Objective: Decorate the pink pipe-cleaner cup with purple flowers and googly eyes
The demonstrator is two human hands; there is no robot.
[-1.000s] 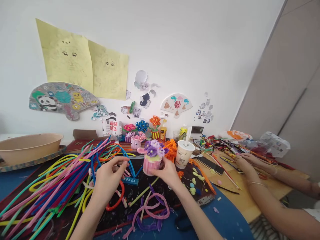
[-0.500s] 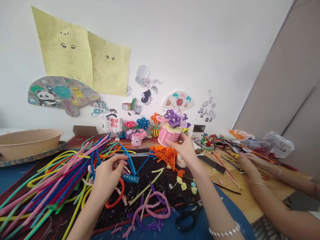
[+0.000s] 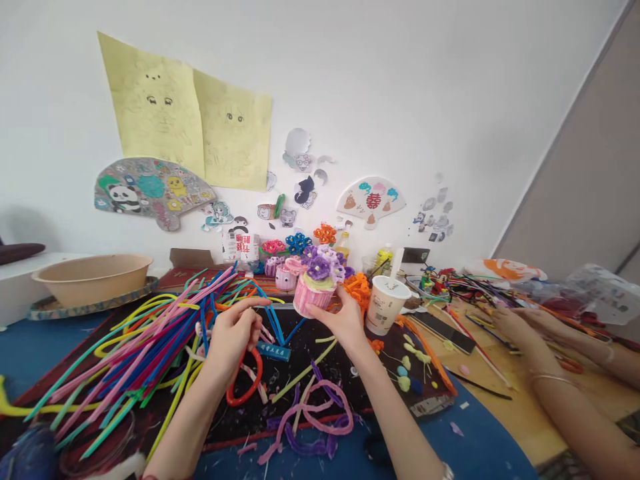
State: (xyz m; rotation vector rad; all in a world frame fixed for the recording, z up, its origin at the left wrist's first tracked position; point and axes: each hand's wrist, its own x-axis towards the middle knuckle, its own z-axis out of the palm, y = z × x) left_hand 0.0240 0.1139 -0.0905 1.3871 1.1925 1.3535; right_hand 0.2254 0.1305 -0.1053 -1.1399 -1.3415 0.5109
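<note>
My right hand (image 3: 345,321) grips a small pink ribbed flowerpot (image 3: 314,293) from its right side. Purple and lilac pipe-cleaner flowers (image 3: 324,263) rise out of the pot, which is held above the mat. My left hand (image 3: 235,333) is raised to the left of the pot, its index finger stretched toward it and the other fingers loosely curled; I see nothing in it. Beside that hand lie a big bundle of coloured pipe cleaners (image 3: 150,353), a red ring (image 3: 246,387) and a blue box (image 3: 274,351). Loose pink and purple pipe cleaners (image 3: 320,417) lie between my forearms.
A paper cup (image 3: 385,307) stands right of my right hand, near orange pipe-cleaner pieces (image 3: 358,291). Finished pipe-cleaner flowers (image 3: 299,243) line the wall. A tan basin (image 3: 93,280) sits far left. At right, another person's hands (image 3: 520,330) work near a phone (image 3: 445,331).
My right hand has brought the flowerpot left and lower, toward my left hand. My left index finger has straightened. The whole view has shifted, and the paper cup now shows fully.
</note>
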